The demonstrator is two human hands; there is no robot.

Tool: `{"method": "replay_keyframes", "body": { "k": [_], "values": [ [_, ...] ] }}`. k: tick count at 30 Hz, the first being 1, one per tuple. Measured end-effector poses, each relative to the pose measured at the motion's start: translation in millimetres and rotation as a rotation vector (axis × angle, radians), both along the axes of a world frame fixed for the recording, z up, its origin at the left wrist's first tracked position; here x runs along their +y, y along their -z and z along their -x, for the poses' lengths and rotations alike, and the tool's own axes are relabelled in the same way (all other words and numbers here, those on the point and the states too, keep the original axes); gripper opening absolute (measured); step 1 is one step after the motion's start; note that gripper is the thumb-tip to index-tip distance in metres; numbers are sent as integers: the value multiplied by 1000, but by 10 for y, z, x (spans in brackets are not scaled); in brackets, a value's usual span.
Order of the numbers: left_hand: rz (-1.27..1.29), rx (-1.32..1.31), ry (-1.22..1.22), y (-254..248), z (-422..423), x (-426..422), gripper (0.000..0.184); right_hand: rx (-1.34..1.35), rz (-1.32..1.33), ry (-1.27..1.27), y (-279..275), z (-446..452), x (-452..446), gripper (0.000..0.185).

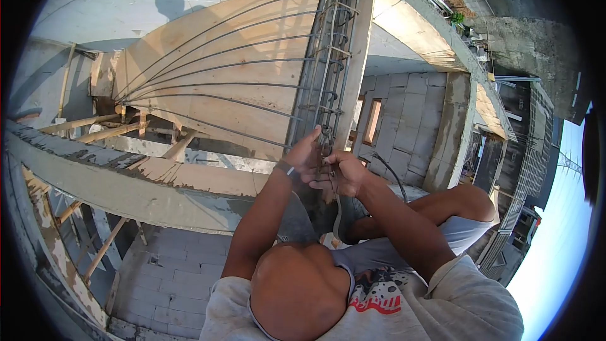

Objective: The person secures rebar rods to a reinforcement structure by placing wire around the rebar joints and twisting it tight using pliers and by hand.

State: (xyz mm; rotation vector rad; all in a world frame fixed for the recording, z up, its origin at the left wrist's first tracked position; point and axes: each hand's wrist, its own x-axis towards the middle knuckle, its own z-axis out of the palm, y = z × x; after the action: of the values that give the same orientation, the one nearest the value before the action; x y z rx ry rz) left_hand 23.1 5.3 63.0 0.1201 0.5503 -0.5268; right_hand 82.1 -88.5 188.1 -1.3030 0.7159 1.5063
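Two bare hands meet at the near end of a long, narrow cage of dark steel bars with crosswise ties, which runs straight ahead of the person. The left hand is cupped against the cage's left side; whether it truly grips a bar cannot be told. The right hand has its thumb and fingers bent in at the same end, but anything pinched there is too small to make out. Good work here probably needs one hand bracing the bars while the other does the fine finger work, with fingertips clear of the gaps. A thin grey cord hangs below the cage's near end, best kept from snagging. Left of the cage, slim grey steel rods fan across a pale plywood panel.
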Motion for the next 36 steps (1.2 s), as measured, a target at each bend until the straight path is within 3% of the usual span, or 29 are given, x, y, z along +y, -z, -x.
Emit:
{"method": "replay_keyframes", "body": {
  "k": [3, 5, 8, 9, 14, 17, 20, 21, 24, 27, 30, 33, 34, 35, 36],
  "values": [
    [-10, -64, 29, 282, 64, -94, 56, 65, -37, 362, 228, 174, -181, 33],
    [301, -260, 34, 311, 122, -36, 43, 144, -85, 602, 345, 269, -230, 31],
    [149, -149, 64, 271, 106, -152, 39, 166, -215, 541, 331, 305, -252, 41],
    [27, -120, 45, 277, 97, -205, 34, 129, -152, 479, 294, 337, -258, 44],
    [27, 64, -146, 34, 184, -378, 29, 132, 33, 302, -228, 611, -365, 50],
    [-20, 156, -320, -55, 249, -531, 30, 165, -1, 264, -204, 763, -633, 48],
    [-222, 94, -302, -157, 318, -545, 29, 10, 137, -135, -172, 730, -687, 42],
    [-385, 143, -230, -245, 307, -525, 36, -167, 107, -110, -66, 782, -674, 44],
    [-512, 37, -285, -311, 320, -480, 47, -473, 114, -432, 45, 780, -704, 66],
    [-259, -61, -389, -384, 307, -347, 59, -819, 262, -729, 219, 832, -744, 73],
    [-316, -194, -417, -492, 330, -230, 62, -883, 315, -900, 88, 741, -665, 73],
    [-335, -204, -426, -427, 389, -185, 53, -632, 79, -511, 13, 743, -637, 67],
    [-377, -159, -425, -432, 391, -165, 48, -747, -46, -373, -2, 784, -571, 63],
    [-528, -135, -427, -326, 394, -196, 42, -775, -46, -382, 59, 793, -543, 58],
    [-852, -127, -406, -143, 395, -257, 37, -902, -47, -407, 155, 796, -530, 50]
  ]
}}
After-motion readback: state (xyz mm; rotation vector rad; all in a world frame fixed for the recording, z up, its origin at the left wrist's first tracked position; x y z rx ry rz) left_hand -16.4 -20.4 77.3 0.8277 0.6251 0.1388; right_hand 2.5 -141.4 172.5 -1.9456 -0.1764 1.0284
